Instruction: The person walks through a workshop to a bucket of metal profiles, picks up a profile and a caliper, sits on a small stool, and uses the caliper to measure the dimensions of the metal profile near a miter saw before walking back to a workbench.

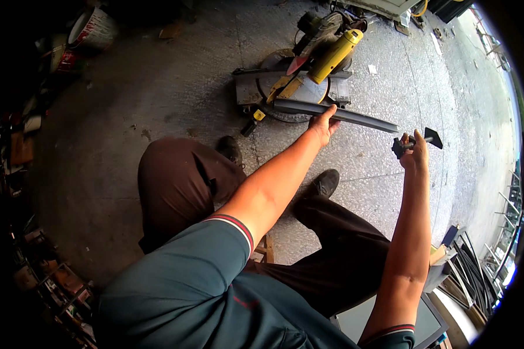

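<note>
My left hand [324, 125] is closed around a long grey metal profile [364, 120], held out slantwise over the floor. The profile's far-left end lies at the front of a yellow-handled miter saw [333, 56], overlapping its base; I cannot tell if they touch. To the right, my right hand [414, 154] grips a black knobbed clamp part [400, 145], whose rod ends in a dark flat plate [434, 138]. The right end of the profile points toward this hand, with a small gap between them. Fingers cover the middle of the clamp part.
The saw stands on a speckled concrete floor [367, 180] beyond my shoes. A paint-stained bucket [92, 29] is at the far left. Cluttered shelves [52, 279] line the left edge. Dark bars [468, 273] lie bundled at the lower right, near a flat grey panel [361, 323].
</note>
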### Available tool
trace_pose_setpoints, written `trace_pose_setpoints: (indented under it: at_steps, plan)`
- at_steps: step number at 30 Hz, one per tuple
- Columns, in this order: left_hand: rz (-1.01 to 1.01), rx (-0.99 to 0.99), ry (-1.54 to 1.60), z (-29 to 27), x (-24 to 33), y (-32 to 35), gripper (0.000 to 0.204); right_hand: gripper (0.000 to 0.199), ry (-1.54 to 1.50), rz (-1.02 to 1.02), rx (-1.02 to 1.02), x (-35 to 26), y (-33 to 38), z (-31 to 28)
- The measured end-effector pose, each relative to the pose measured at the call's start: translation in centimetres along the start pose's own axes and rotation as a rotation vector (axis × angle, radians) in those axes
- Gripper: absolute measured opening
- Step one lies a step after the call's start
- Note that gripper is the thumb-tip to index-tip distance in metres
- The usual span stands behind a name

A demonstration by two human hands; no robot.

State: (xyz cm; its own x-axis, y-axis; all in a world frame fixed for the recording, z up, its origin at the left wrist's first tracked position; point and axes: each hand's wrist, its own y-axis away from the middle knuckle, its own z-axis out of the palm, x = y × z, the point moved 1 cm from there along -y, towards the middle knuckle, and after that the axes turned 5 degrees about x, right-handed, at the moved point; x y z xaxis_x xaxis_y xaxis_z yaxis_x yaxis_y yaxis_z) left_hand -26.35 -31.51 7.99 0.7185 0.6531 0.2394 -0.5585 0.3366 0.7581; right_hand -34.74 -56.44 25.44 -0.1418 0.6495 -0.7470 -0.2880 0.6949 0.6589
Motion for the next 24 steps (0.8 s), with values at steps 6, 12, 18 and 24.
trace_pose_setpoints:
  at_steps: [6,12,18,24]
  plan:
    - [0.014,0.036,0.020,0.6,-1.1,-7.7,0.038,0.026,0.038,-0.022,-0.156,-1.9,3.4,1.9]
    - [-0.003,0.010,0.094,1.6,-1.7,-13.8,0.058,0.025,0.103,0.000,-0.276,-4.2,8.2,3.2]
    - [-0.058,-0.050,0.137,3.3,-0.9,-17.0,0.055,0.027,0.093,-0.071,-0.295,-5.6,14.8,5.0]
    - [-0.049,-0.011,0.119,4.3,0.6,-18.6,0.038,0.032,0.026,-0.105,-0.409,-6.2,16.9,4.7]
